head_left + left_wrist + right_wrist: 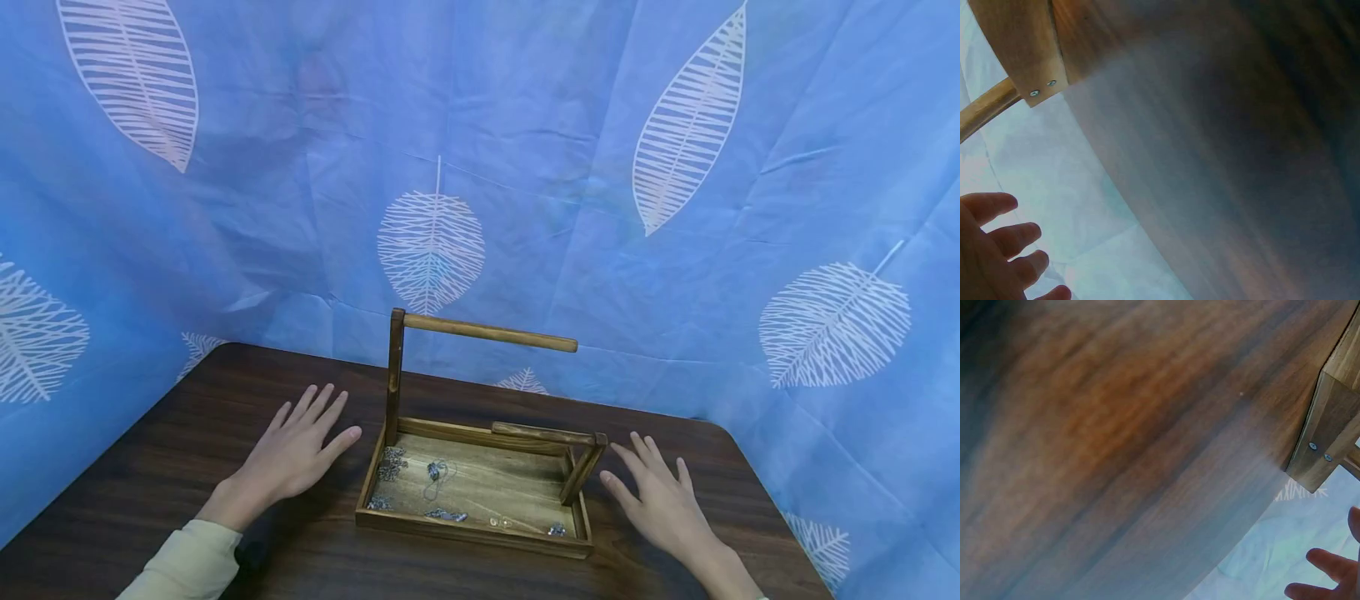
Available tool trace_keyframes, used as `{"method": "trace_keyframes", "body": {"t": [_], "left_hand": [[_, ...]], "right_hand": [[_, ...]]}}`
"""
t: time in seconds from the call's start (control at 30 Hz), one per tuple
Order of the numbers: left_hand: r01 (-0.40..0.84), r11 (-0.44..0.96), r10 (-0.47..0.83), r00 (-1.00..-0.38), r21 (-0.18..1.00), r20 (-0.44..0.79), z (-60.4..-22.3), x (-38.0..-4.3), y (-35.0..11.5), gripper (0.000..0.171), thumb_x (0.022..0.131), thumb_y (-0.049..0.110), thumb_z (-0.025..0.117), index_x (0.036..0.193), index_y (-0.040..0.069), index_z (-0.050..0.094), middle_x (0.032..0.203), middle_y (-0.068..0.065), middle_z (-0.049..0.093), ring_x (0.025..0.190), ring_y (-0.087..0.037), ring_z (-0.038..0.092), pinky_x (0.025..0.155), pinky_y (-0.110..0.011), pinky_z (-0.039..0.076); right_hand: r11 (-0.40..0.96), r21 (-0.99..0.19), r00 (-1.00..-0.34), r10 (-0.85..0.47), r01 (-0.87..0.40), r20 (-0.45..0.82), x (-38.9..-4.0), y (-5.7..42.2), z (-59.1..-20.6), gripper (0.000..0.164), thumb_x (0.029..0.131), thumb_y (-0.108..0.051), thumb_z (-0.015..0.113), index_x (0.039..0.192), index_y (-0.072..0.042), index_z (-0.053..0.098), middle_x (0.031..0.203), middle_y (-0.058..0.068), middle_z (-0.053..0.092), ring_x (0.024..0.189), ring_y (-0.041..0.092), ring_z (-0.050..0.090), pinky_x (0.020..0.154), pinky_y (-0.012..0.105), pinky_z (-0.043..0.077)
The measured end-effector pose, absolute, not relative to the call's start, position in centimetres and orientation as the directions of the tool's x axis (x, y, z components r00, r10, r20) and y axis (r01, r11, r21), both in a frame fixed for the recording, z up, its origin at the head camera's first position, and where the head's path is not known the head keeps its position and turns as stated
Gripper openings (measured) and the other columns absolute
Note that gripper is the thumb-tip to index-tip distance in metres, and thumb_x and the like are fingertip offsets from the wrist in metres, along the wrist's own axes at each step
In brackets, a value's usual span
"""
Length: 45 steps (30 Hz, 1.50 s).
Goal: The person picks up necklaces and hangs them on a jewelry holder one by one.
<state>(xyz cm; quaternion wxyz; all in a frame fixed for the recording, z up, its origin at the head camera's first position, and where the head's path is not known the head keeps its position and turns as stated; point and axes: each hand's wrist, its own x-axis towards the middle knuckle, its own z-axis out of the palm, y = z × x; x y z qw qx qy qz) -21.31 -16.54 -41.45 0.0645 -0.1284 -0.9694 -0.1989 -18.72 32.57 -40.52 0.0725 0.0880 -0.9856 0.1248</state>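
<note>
Between my two hands a wooden jewelry stand [480, 540] sits on the dark table. It has a shallow tray base, a tall post at the left with a long bar [491, 332], and a shorter post at the right with a lower bar [543, 432]. In the tray lie silvery chains [392, 463], a dark piece with a loop of cord [435, 472], another silvery piece [447, 515] and small items along the front. My left hand [296, 450], fingers extended, is left of the stand. Just off its right side is my right hand [660, 496], fingers spread. Both hands hold nothing.
The dark wood table [315, 550] has rounded far corners. A blue curtain [540, 208] printed with white leaves hangs behind and at both sides. Screws show on the stand's left post [1035, 69] in the left wrist view.
</note>
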Motion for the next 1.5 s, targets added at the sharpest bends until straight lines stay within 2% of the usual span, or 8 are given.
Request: {"method": "trace_keyframes", "body": {"t": [0.23, 0.57, 0.77, 0.9, 1.13, 1.37, 1.5], "left_hand": [[0.302, 0.883, 0.257, -0.952, 0.360, 0.168, -40.7, -20.8, -15.7, 0.081, 0.104, 0.063, 0.034, 0.156, 0.001, 0.033, 0.160, -0.024, 0.027, 0.148, -0.044, 0.021, 0.115, -0.068, 0.016], [0.318, 0.880, 0.272, -0.947, 0.353, 0.173, -39.9, -20.3, -14.7, 0.077, 0.105, 0.058, 0.037, 0.155, 0.000, 0.035, 0.159, -0.023, 0.031, 0.147, -0.043, 0.025, 0.116, -0.066, 0.018], [0.333, 0.876, 0.297, -0.943, 0.350, 0.153, -39.6, -20.0, -14.0, 0.080, 0.104, 0.063, 0.033, 0.154, 0.001, 0.039, 0.159, -0.022, 0.032, 0.147, -0.042, 0.026, 0.116, -0.065, 0.018], [0.351, 0.873, 0.315, -0.936, 0.338, 0.158, -39.2, -19.8, -13.4, 0.078, 0.104, 0.063, 0.034, 0.151, 0.001, 0.045, 0.155, -0.022, 0.040, 0.144, -0.042, 0.032, 0.115, -0.065, 0.024], [0.377, 0.863, 0.341, -0.926, 0.336, 0.163, -39.0, -20.0, -12.3, 0.069, 0.103, 0.057, 0.045, 0.139, 0.000, 0.059, 0.139, -0.021, 0.057, 0.130, -0.040, 0.052, 0.106, -0.061, 0.039], [0.423, 0.842, 0.375, -0.905, 0.334, 0.200, -39.7, -20.4, -10.5, 0.048, 0.100, 0.038, 0.064, 0.130, 0.001, 0.066, 0.126, -0.016, 0.066, 0.113, -0.033, 0.065, 0.092, -0.052, 0.054], [0.431, 0.832, 0.384, -0.902, 0.350, 0.198, -40.2, -20.7, -9.3, 0.037, 0.097, 0.029, 0.070, 0.123, 0.003, 0.071, 0.116, -0.012, 0.069, 0.101, -0.028, 0.068, 0.084, -0.047, 0.057]], "right_hand": [[0.934, -0.284, -0.961, -0.151, -0.216, 0.233, -18.6, 32.5, -40.0, 0.057, 0.106, -0.045, 0.050, 0.146, -0.005, 0.051, 0.156, 0.029, 0.032, 0.146, 0.048, 0.022, 0.107, 0.079, 0.010], [0.895, -0.376, -0.950, -0.134, -0.239, 0.283, -18.7, 31.7, -39.5, 0.056, 0.110, -0.043, 0.039, 0.149, -0.003, 0.046, 0.156, 0.029, 0.033, 0.146, 0.048, 0.022, 0.109, 0.075, 0.014], [0.845, -0.474, -0.943, -0.101, -0.249, 0.316, -18.6, 31.2, -39.2, 0.054, 0.111, -0.039, 0.034, 0.148, 0.000, 0.046, 0.156, 0.027, 0.034, 0.144, 0.049, 0.025, 0.109, 0.072, 0.023], [0.807, -0.523, -0.928, -0.079, -0.274, 0.364, -18.4, 30.9, -39.2, 0.050, 0.112, -0.034, 0.034, 0.146, 0.000, 0.048, 0.154, 0.026, 0.038, 0.141, 0.049, 0.033, 0.106, 0.069, 0.031], [0.740, -0.604, -0.914, -0.036, -0.295, 0.403, -18.1, 30.0, -39.2, 0.047, 0.113, -0.031, 0.031, 0.145, -0.002, 0.049, 0.148, 0.025, 0.046, 0.133, 0.048, 0.044, 0.101, 0.066, 0.038], [0.663, -0.712, -0.940, 0.039, -0.230, 0.340, -18.2, 28.5, -39.6, 0.051, 0.112, -0.039, 0.026, 0.144, -0.007, 0.050, 0.148, 0.023, 0.047, 0.133, 0.046, 0.044, 0.102, 0.065, 0.038], [0.607, -0.765, -0.943, 0.072, -0.216, 0.324, -18.5, 27.6, -40.1, 0.053, 0.112, -0.039, 0.023, 0.143, -0.007, 0.051, 0.149, 0.022, 0.046, 0.136, 0.043, 0.041, 0.105, 0.062, 0.036]]}}
